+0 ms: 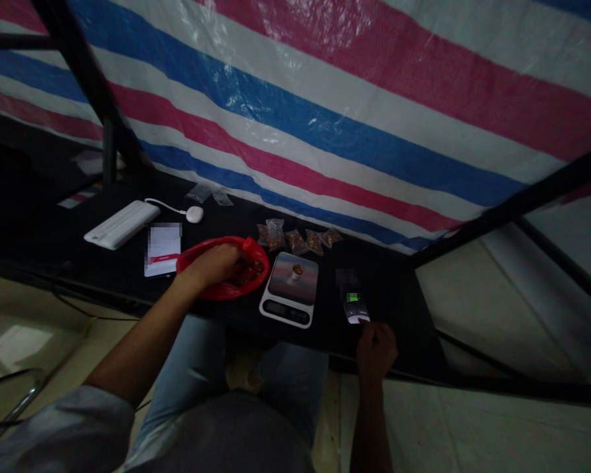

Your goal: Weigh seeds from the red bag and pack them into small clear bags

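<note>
Two bare hands worked at a black table (404,328) beneath a striped tarpaulin (325,118) — the left hand (217,266) curled into a red plastic bag (241,289) of brown pieces (253,270), its hold unclear; the right hand (377,351) closed, empty-looking, near a pale device (357,314). Between them sat a digital kitchen scale (286,311), its long axis toward the person, a small cup (297,270) on top.

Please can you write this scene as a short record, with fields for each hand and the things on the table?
Left hand: inside a red plastic bag with brown pieces
Right hand: closed, beside a small white device with green light
Weighing: digital kitchen scale, small cup on it
Behind: small clear bags
Surface: black table
</note>
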### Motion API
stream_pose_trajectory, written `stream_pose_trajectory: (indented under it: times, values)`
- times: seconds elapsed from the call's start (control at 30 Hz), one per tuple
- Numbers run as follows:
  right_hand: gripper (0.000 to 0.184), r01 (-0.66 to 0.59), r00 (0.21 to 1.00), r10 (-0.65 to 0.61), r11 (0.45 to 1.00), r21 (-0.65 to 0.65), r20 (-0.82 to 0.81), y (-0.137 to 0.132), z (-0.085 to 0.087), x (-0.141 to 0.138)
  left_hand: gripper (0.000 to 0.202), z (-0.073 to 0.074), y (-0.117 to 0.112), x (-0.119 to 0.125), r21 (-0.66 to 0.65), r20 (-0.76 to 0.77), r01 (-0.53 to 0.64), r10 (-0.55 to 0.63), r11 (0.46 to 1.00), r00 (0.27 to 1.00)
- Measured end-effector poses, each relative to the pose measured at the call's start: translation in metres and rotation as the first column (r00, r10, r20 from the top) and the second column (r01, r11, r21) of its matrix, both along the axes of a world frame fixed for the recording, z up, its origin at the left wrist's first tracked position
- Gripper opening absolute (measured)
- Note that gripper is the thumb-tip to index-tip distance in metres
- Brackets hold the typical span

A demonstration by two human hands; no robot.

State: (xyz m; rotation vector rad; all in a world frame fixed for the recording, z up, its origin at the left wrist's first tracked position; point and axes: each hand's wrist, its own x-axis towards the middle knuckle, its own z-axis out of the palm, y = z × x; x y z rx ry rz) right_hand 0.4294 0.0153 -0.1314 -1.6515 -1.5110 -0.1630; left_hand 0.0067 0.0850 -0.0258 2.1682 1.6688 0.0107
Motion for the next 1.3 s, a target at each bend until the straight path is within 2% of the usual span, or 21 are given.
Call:
stream_pose_trajectory:
  times: [0.13,0.23,0.47,0.8,1.07,1.3]
  values:
    - [0.045,0.005,1.000,-0.005,1.000,0.003,-0.011,0.000,-0.001,0.000,0.032,0.000,0.003,-0.012,0.054,-0.048,-0.017,0.019,0.998,0.999]
    - [0.046,-0.002,1.000,0.002,1.000,-0.001,-0.006,0.001,-0.001,0.002,0.031,-0.003,0.005,-0.018,0.015,-0.061,-0.011,0.012,1.000,0.998]
    - [0.043,-0.002,0.999,0.001,1.000,0.023,0.035,0.002,-0.005,0.003,0.036,-0.014,0.005,-0.019,0.000,0.013,-0.034,0.034,0.999,0.999]
    - [0.042,0.040,0.999,-0.040,0.999,-0.005,-0.008,0.000,-0.002,0.003,0.035,-0.013,0.002,-0.024,0.084,0.053,0.004,-0.009,0.996,0.999]
    - [0.040,0.040,0.999,-0.040,0.999,0.011,-0.007,-0.001,-0.003,0.001,0.035,-0.010,0.000,-0.028,0.064,0.123,0.015,-0.022,0.998,0.992]
    - [0.040,0.028,1.000,-0.027,0.999,-0.030,0.013,-0.001,-0.002,0.001,0.035,-0.005,-0.011,-0.018,0.088,0.189,0.028,-0.044,0.996,0.981]
